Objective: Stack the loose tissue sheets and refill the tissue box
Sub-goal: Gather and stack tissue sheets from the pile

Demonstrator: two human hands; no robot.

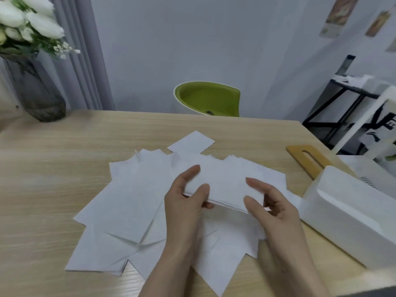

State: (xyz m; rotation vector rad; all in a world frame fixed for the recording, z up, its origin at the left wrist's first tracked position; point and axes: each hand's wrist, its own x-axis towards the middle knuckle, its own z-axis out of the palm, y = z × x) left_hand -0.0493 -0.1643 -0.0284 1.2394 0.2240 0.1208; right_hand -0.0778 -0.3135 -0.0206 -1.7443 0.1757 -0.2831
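Both hands are on a small stack (222, 187) of tissues, lifted just above the table (53, 168). The left hand (188, 202) pinches its left end, thumb on top, fingers beneath; the right hand (272, 206) pinches the right end the same way. Under them, loose sheets (128, 202) lie fanned and overlapping across the wood, one poking out at the far side. The white box (342, 219) sits to the right, touching the spread's edge, with its wooden lid (308, 159) flat behind it.
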